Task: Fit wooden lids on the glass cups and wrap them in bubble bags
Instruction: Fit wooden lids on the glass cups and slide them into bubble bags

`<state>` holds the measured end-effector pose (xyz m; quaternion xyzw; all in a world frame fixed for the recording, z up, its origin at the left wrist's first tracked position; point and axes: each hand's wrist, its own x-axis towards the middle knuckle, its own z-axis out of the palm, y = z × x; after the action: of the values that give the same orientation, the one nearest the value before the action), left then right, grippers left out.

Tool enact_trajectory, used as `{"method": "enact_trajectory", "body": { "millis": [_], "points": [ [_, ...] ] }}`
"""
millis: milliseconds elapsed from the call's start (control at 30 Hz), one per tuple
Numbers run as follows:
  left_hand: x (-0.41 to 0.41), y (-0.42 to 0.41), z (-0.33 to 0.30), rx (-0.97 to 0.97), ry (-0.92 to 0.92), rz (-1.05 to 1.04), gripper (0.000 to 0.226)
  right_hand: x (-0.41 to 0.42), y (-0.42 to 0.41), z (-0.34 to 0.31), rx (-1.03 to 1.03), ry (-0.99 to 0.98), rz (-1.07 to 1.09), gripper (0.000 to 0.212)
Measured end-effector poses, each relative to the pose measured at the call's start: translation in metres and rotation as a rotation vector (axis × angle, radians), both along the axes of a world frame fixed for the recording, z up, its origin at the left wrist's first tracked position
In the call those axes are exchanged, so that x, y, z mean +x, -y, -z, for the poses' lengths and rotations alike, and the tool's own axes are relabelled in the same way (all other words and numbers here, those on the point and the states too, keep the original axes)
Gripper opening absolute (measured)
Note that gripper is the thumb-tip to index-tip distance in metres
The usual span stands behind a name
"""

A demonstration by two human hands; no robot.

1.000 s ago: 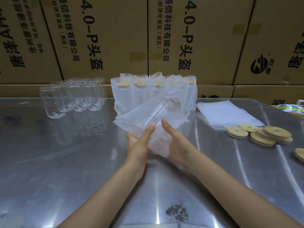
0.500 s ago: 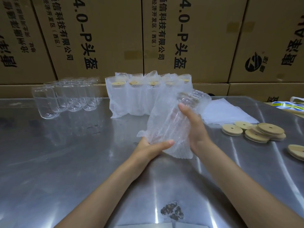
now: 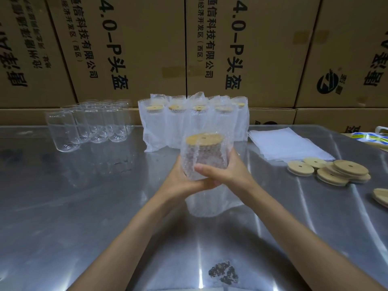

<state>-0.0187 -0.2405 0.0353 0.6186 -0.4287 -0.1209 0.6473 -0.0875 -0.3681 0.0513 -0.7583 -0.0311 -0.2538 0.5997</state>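
The wrapped cup (image 3: 204, 153) I had tilted a moment ago now stands upright above the worktop (image 3: 84, 206), its wooden lid (image 3: 204, 139) on top. My left hand (image 3: 181, 181) and right hand (image 3: 225, 174) both curl round its bubble bag (image 3: 210, 203), fingers overlapping low on the cup.

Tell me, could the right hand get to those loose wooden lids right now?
Probably not at once: the right hand grips the bagged cup together with the left hand. Once freed, bare table lies between it and the loose lids.
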Motion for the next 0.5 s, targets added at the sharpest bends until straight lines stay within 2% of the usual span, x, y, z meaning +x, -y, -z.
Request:
{"method": "enact_trajectory", "body": {
  "millis": [133, 267, 367, 500],
  "points": [
    [0.003, -0.002, -0.004, -0.024, 0.042, -0.043, 0.082, -0.001, -0.004, 0.0, 0.015, 0.043, -0.016, 0.067],
    [0.001, 0.0, -0.003, -0.007, 0.135, -0.078, 0.084, -0.001, -0.008, -0.004, 0.034, 0.149, 0.043, 0.065],
    [0.0, 0.003, -0.003, -0.014, 0.181, -0.107, 0.09, -0.003, -0.011, -0.007, -0.001, 0.251, 0.117, 0.053],
    [-0.006, 0.004, -0.003, -0.066, 0.244, -0.174, 0.101, -0.002, -0.014, -0.004, -0.041, 0.288, 0.119, 0.046]
  ]
}}
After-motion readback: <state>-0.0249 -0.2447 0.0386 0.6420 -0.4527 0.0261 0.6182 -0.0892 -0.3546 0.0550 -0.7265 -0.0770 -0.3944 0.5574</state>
